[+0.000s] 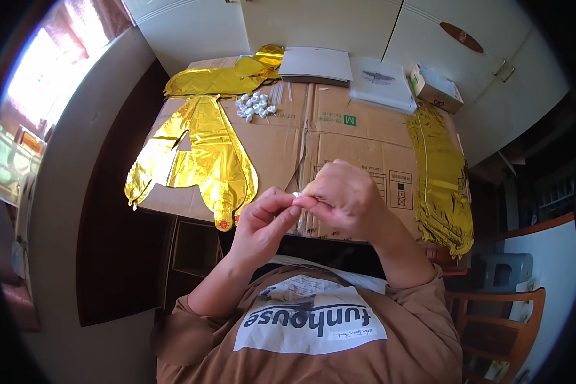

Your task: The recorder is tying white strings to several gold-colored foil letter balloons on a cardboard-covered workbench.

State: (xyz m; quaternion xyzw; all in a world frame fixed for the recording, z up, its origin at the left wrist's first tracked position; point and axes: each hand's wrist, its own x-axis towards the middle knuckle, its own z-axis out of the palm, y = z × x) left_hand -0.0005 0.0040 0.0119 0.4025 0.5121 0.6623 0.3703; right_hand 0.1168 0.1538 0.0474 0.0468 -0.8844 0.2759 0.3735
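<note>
My left hand (266, 221) and my right hand (347, 197) meet over the near edge of the cardboard, fingertips pinched together. Between them shows a sliver of a small white piece (297, 194); the fingers cover most of it. A pile of small white pieces (254, 105), of similar colour, lies farther off to the left. Nearer on that side, a flat gold foil balloon (227, 147) shaped like a letter A rests on the cardboard, its tail close to my left hand.
Flattened cardboard (365, 137) covers the table. More gold foil balloons (214, 81) lie at the back left, and a stack of folded ones (443, 182) lines the right edge. A white box (317, 64), a clear plastic folder (383, 86) and a small carton (436, 88) stand along the back.
</note>
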